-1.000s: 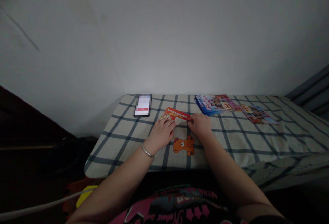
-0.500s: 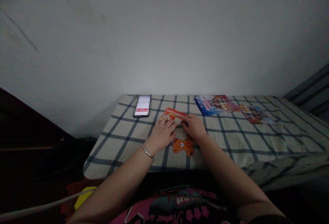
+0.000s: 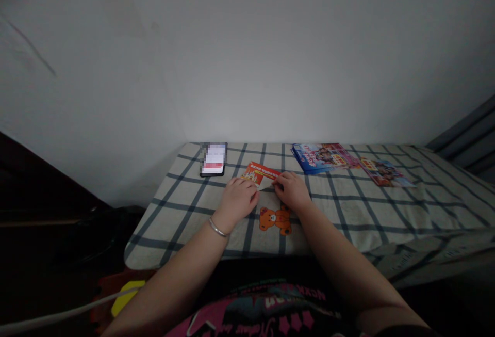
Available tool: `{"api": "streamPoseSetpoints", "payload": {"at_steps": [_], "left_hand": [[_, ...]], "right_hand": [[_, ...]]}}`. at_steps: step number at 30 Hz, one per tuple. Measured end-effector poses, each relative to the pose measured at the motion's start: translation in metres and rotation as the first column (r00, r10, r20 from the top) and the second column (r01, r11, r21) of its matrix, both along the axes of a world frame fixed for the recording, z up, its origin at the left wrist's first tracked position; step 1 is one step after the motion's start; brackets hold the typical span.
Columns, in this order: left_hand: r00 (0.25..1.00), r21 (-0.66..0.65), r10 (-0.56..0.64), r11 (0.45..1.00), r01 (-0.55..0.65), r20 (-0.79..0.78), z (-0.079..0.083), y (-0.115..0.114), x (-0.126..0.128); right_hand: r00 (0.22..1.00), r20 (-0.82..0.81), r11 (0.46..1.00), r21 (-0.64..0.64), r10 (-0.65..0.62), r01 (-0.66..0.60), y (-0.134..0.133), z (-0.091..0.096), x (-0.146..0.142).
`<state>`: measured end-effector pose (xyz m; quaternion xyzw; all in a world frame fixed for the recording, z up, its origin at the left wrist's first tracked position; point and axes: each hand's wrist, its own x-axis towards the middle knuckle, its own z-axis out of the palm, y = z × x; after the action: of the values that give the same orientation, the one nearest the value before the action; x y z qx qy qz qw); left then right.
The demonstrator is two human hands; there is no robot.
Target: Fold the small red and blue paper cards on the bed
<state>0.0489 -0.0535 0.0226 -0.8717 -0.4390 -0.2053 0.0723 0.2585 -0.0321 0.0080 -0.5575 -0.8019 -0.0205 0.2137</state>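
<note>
A red-orange printed leaflet (image 3: pixel 265 170) lies on the checked tablecloth (image 3: pixel 185 210), its near edge lifted and showing a pale underside. My left hand (image 3: pixel 237 198) is at the leaflet's near left edge, fingers bent together over the paper and thumb alongside. With closed fingers, my right hand (image 3: pixel 293 191) pinches the right side of the leaflet; the fingertips are partly hidden. A bracelet (image 3: pixel 218 227) circles my left wrist. Just below the leaflet, an orange bear picture (image 3: pixel 275 220) shows on the cloth between my wrists.
A phone (image 3: pixel 213 160) with a lit, blurred screen lies at the back left. Blue and pink leaflets (image 3: pixel 320 157) are piled at the back right, with another leaflet (image 3: pixel 386 172) beside them. Behind the table rises a white wall (image 3: pixel 247 58).
My left hand has slid slightly left and toward me along the leaflet, uncovering more of its print. My right hand stays at the right side.
</note>
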Motion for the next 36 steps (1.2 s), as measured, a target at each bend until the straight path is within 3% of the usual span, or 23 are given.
{"api": "streamPoseSetpoints", "payload": {"at_steps": [11, 19, 26, 36], "left_hand": [[0.997, -0.035, 0.005, 0.999, -0.002, 0.082, -0.007, 0.006, -0.005], [0.99, -0.041, -0.107, 0.993, 0.111, 0.096, -0.013, 0.008, -0.004], [0.987, -0.028, -0.113, 0.993, 0.117, 0.115, -0.02, 0.011, -0.004], [0.982, -0.052, -0.141, 0.988, 0.149, 0.129, -0.018, 0.01, -0.005]], "right_hand": [[0.995, 0.01, 0.996, 0.004, -0.094, 0.094, 0.001, 0.0, 0.003], [0.997, 0.023, 0.997, -0.03, 0.074, -0.073, 0.0, 0.0, 0.0], [0.997, 0.071, 1.0, -0.001, 0.027, -0.027, -0.001, 0.001, -0.002], [0.99, 0.119, 0.997, 0.006, 0.081, -0.083, 0.001, 0.001, 0.0]]}}
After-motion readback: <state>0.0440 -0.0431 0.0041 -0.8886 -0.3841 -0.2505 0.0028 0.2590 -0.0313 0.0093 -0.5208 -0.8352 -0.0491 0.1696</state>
